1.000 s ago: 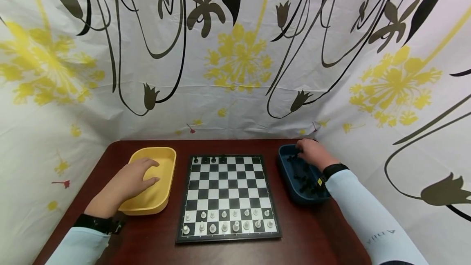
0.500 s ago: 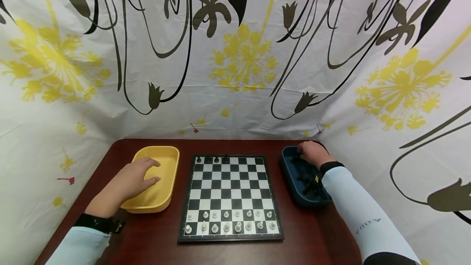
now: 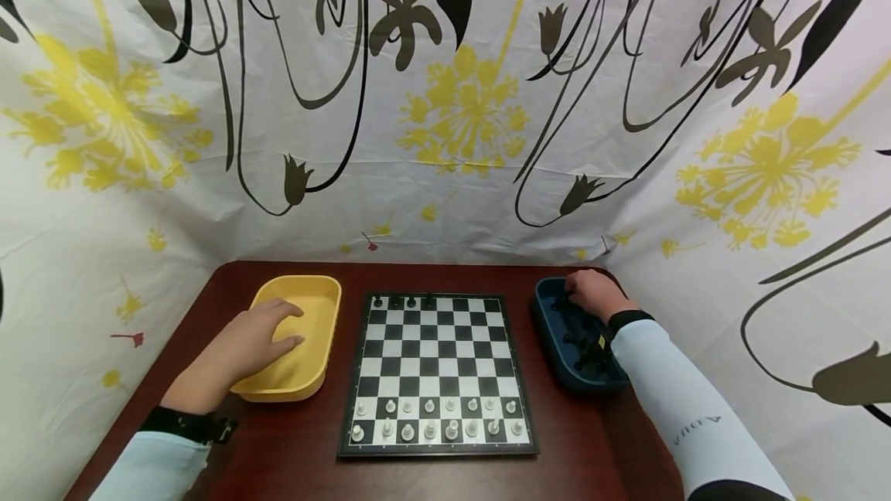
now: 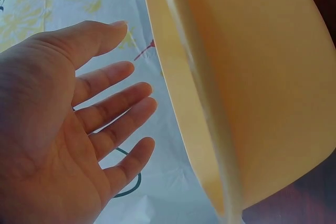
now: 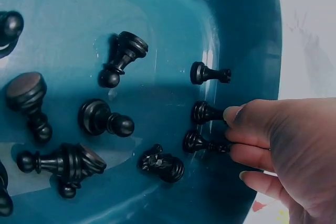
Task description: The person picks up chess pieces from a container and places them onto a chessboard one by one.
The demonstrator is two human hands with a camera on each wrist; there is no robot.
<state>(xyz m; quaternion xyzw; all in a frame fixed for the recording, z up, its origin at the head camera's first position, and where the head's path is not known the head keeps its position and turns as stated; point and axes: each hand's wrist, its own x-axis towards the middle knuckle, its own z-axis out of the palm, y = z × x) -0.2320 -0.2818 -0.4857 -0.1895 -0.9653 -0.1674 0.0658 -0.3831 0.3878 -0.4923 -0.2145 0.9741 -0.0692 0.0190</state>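
Note:
My right hand (image 3: 592, 292) reaches into the far end of a dark blue tray (image 3: 565, 385) to the right of the chessboard (image 3: 437, 362). In the right wrist view, the curled fingertips (image 5: 234, 115) pinch the head of a lying black pawn (image 5: 205, 113). A second pawn (image 5: 195, 141) lies just below it against the tray wall (image 5: 247, 35). My left hand (image 3: 254, 339) rests with straight fingers over the near rim of an empty yellow tray (image 3: 309, 284). The left wrist view shows its open palm (image 4: 68, 129) beside the tray's side (image 4: 252, 77).
Several more black pieces lie loose in the blue tray, among them a knight (image 5: 163, 165). White pieces (image 3: 435, 420) fill the board's two near rows, and several black pieces (image 3: 404, 302) stand at its far left. Patterned cloth walls enclose the dark wooden table (image 3: 278, 447).
My right hand has shifted slightly toward the far end of the blue tray. The left hand has stayed on the yellow tray.

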